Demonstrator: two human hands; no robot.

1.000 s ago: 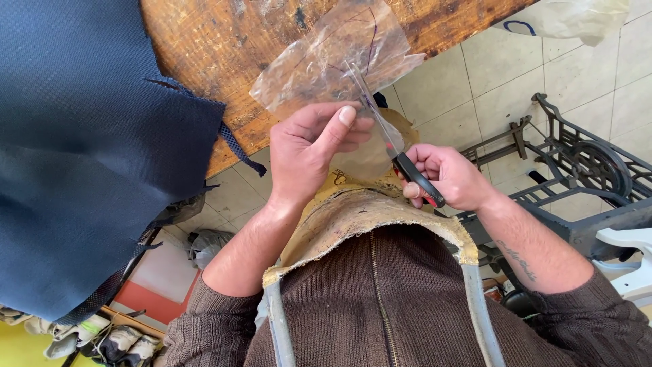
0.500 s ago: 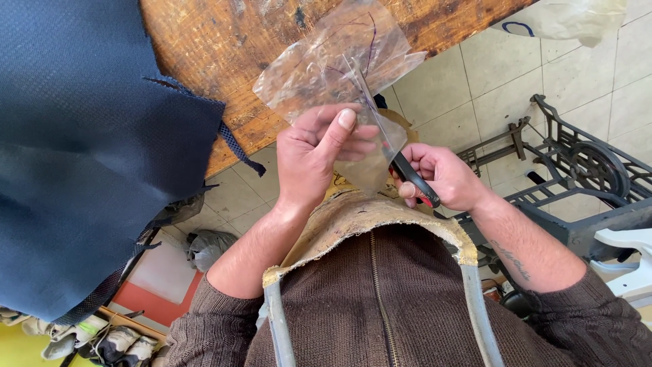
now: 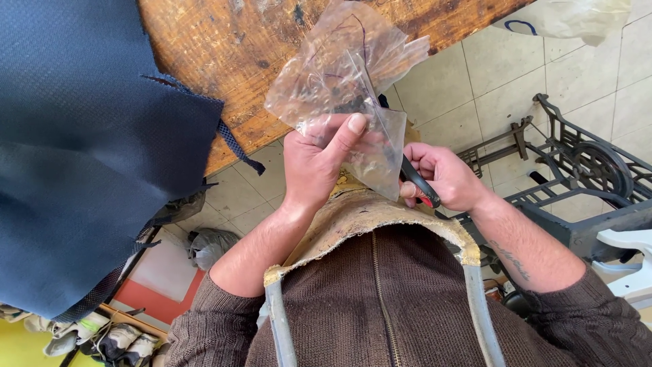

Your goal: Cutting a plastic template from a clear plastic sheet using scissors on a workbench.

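Plastic bag (image 3: 346,75), clear and crumpled, rises up and away from the left hand (image 3: 319,163), whose fingers pinch its lower edge, thumb on top. Just beside, the right hand (image 3: 441,178) is clenched around black-handled scissors (image 3: 415,182), blades running under the plastic, above the wooden table (image 3: 224,61).

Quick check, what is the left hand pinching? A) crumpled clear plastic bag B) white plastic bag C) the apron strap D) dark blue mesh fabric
A: the left hand has its thumb and fingers closed on the clear plastic bag, while the right hand grips black-and-red scissors at the bag's edge; the blue fabric lies apart on the wooden table.
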